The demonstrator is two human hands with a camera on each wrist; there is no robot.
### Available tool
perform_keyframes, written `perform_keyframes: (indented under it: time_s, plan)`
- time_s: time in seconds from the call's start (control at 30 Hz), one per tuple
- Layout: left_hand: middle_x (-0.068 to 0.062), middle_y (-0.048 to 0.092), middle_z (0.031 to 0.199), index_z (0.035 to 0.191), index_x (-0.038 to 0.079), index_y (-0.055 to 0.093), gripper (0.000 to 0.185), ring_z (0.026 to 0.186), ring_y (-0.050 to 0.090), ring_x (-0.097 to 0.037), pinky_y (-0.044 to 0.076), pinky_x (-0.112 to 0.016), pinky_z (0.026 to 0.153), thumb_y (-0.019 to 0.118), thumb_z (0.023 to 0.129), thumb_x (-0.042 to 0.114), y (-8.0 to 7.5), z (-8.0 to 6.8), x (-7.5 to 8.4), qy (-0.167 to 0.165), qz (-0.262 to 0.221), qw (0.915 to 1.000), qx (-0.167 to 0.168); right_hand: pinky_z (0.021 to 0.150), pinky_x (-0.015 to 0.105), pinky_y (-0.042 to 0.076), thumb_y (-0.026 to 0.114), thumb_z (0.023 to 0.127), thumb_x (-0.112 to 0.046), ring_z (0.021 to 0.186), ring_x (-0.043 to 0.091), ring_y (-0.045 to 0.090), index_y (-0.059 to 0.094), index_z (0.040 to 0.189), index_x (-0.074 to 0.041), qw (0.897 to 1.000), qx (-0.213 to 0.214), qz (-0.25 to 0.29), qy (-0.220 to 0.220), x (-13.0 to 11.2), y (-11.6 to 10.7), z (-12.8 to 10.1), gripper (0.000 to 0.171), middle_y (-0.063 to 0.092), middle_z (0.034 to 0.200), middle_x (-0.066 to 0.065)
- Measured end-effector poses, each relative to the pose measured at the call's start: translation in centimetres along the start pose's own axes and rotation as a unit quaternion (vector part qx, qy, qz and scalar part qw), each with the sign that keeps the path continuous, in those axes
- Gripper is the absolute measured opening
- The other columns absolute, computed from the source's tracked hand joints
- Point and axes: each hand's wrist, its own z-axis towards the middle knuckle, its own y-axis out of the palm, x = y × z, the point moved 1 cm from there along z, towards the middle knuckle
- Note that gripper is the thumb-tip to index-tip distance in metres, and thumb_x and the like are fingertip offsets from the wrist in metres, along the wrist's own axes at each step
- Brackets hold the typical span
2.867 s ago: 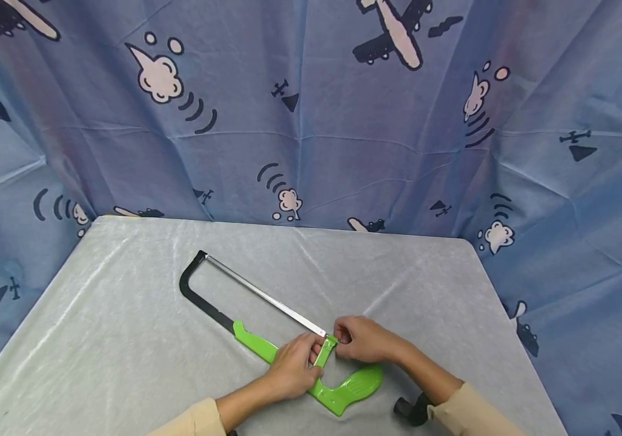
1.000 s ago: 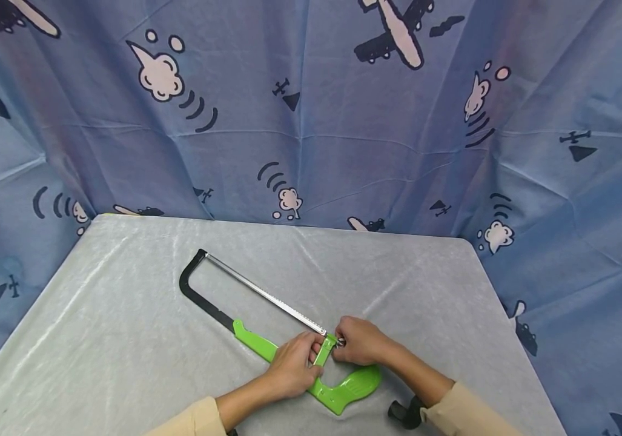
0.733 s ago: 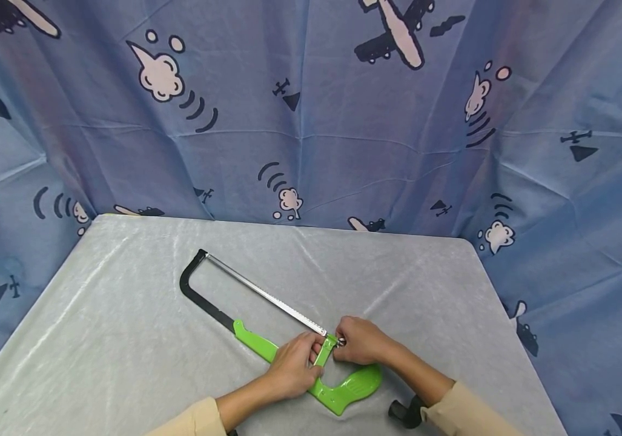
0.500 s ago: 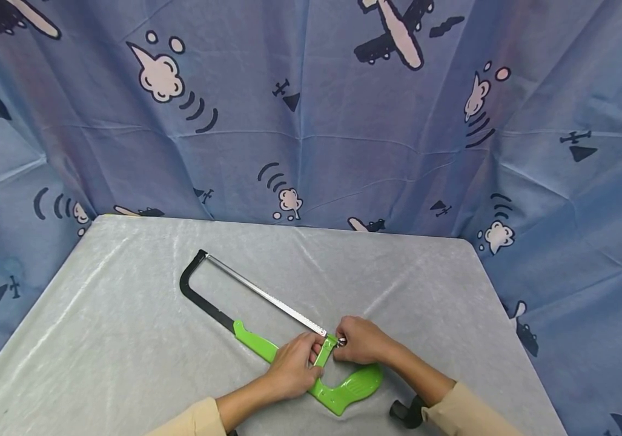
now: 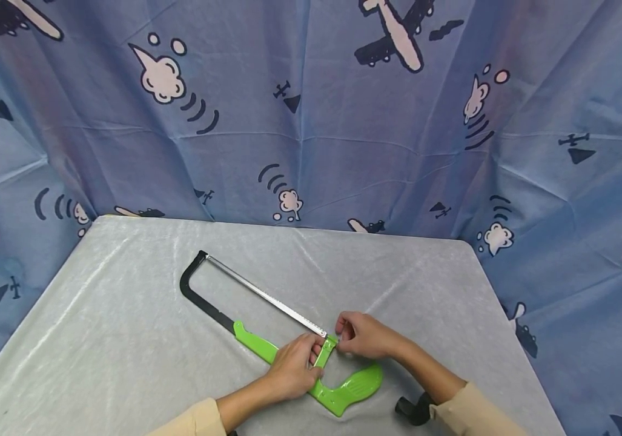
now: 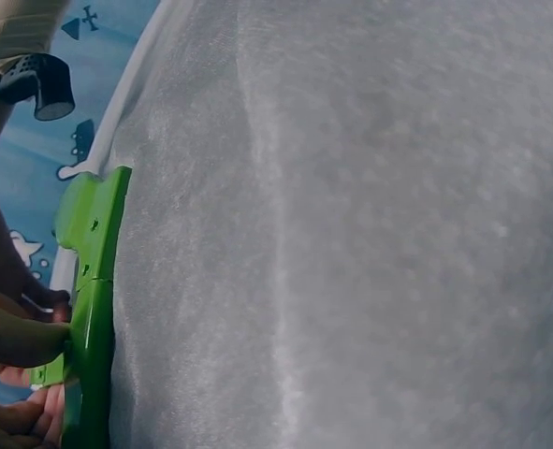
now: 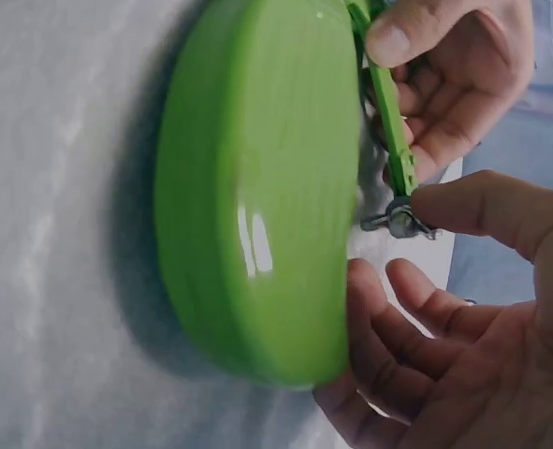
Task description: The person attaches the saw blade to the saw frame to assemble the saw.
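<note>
A hacksaw with a green grip (image 5: pixel 358 387) and a black front frame (image 5: pixel 207 307) lies on the table. Its silver toothed blade (image 5: pixel 267 297) runs from the black tip to the green post. My left hand (image 5: pixel 293 366) grips that green post, thumb on the near side, fingers beyond. At the post's end, a metal wing nut (image 7: pixel 402 221) shows in the right wrist view. My right hand (image 7: pixel 454 341) has its thumb tip against the wing nut, while its loosely bent fingers stand apart from it, beside the green grip.
A pale grey cloth covers the table (image 5: pixel 125 339). Behind it hangs a blue curtain (image 5: pixel 332 169) printed with planes and clouds. A black device (image 5: pixel 414 410) is strapped at the right wrist, close over the cloth.
My right hand was pinching the wing nut half a second ago; its fingers have since loosened and the hand has rolled and shifted slightly up. The left hand and hacksaw stay in place.
</note>
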Motion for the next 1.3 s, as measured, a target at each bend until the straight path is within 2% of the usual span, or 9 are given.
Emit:
perform_keyframes:
  time_s: [0.27,0.47,0.97,1.3]
  plan:
    - [0.010,0.055,0.091,0.112,0.009,0.063,0.043,0.079,0.050,0.001,0.042,-0.022,0.071,0.078,0.072,0.005,0.01,0.01,0.03,0.001,-0.001,1.0000,0.002,0.055,0.023,0.043,0.061,0.078,0.005,0.062,0.007,0.049,0.061,0.085,-0.002,0.999,0.028,-0.004,-0.017,0.41,-0.92,-0.22,0.010,0.054,0.070,-0.003]
    - [0.010,0.055,0.091,0.113,0.009,0.063,0.043,0.080,0.050,0.000,0.042,-0.022,0.071,0.077,0.072,0.005,-0.10,-0.03,0.07,0.002,0.002,1.0000,0.002,0.055,0.023,0.043,0.061,0.080,0.006,0.062,0.006,0.049,0.061,0.081,-0.004,0.999,0.033,-0.007,-0.024,0.45,-0.64,-0.31,0.011,0.054,0.070,-0.005]
    - [0.011,0.054,0.090,0.113,0.009,0.064,0.043,0.079,0.050,-0.001,0.042,-0.022,0.070,0.077,0.072,0.005,-0.09,0.02,-0.07,0.001,0.005,1.0000,0.003,0.054,0.022,0.042,0.058,0.077,0.010,0.061,0.005,0.048,0.060,0.079,-0.006,0.999,-0.004,0.005,-0.052,-0.30,-0.54,-0.43,0.016,0.052,0.069,-0.006]
    - [0.010,0.055,0.090,0.112,0.009,0.064,0.043,0.079,0.051,-0.001,0.042,-0.021,0.069,0.077,0.072,0.005,-0.12,-0.09,0.21,0.007,0.005,0.9999,0.009,0.054,0.022,0.042,0.060,0.077,0.009,0.061,0.003,0.048,0.060,0.078,-0.008,0.999,-0.005,-0.006,-0.048,-0.03,-0.43,-0.56,0.017,0.052,0.068,-0.008]
